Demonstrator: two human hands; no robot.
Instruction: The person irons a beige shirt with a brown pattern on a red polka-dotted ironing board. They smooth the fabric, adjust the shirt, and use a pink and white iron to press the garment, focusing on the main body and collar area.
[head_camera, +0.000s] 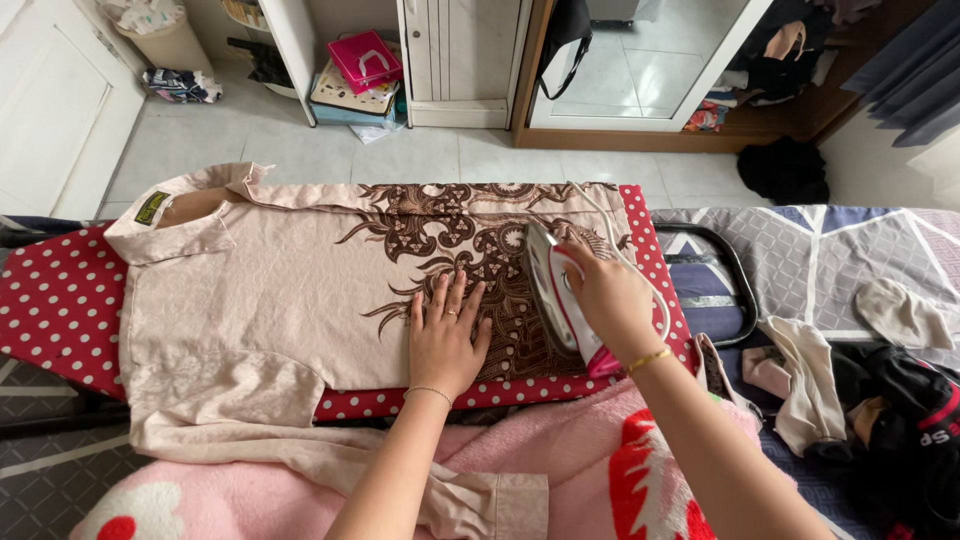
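Fingers of the right hand (610, 300) wrap around the handle of a pink and white iron (556, 300), its soleplate resting on the brown-patterned end of a beige shirt (250, 290). Fingers of the left hand (445, 335) lie spread and flat on the cloth just beside the iron, gripping nothing. The shirt looks light, soft and limp, best held by pressing it flat; the iron looks rigid and fairly heavy, to be taken only by its handle. Beneath the fingers runs a red ironing board (55, 310) with white dots. Nearer the person lies a pink towel (560, 450); beyond the board, a pale tiled floor (430, 155).
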